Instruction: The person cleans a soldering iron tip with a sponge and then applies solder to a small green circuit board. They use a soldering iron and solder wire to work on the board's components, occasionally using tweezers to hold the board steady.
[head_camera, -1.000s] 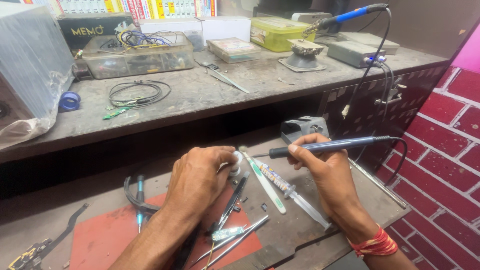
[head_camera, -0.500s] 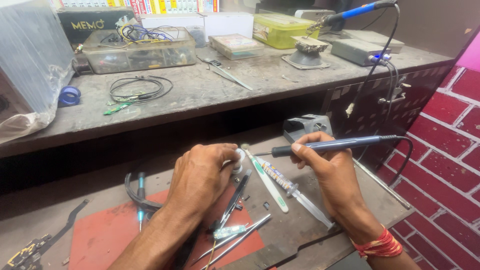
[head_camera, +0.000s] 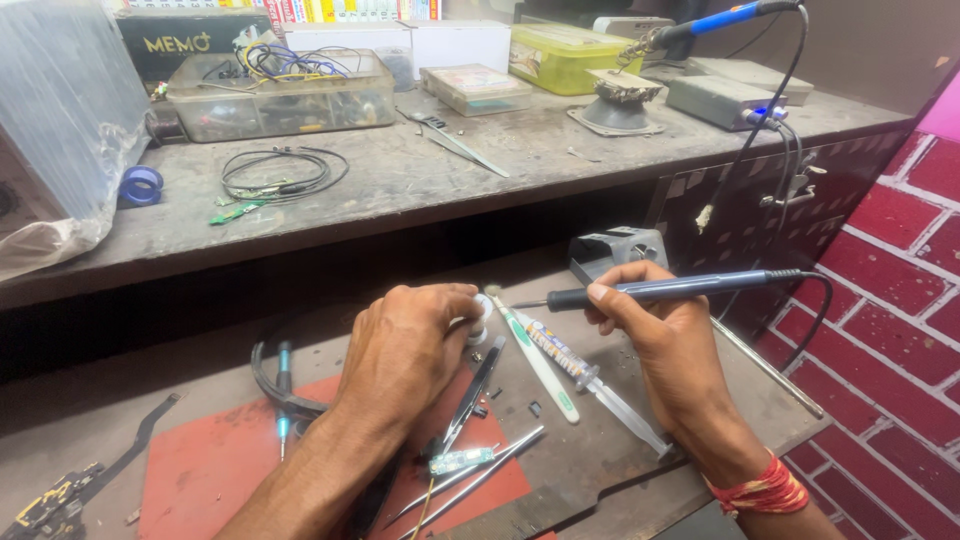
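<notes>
My right hand (head_camera: 655, 335) grips a blue-handled soldering iron (head_camera: 680, 289), held level with its tip pointing left. My left hand (head_camera: 405, 355) is closed round a small white round object (head_camera: 481, 316), which sits right at the iron's tip. Both hands hover over the lower work surface. Under them lie a toothbrush (head_camera: 540, 365), a syringe-like tube (head_camera: 590, 378), tweezers (head_camera: 475, 478) and a small green circuit board (head_camera: 460, 460) on a red mat (head_camera: 215, 470).
A shelf (head_camera: 400, 190) above carries a clear box of wires (head_camera: 280, 92), a coiled cable (head_camera: 280, 172), a blue tape roll (head_camera: 140, 185), a yellow-green box (head_camera: 570, 55) and a second iron on its stand (head_camera: 620, 100). A red brick wall (head_camera: 900, 290) stands right. A phone board (head_camera: 50, 505) lies lower left.
Both hands have drifted slightly right and up. The iron's tip has come closer to the white object in my left hand.
</notes>
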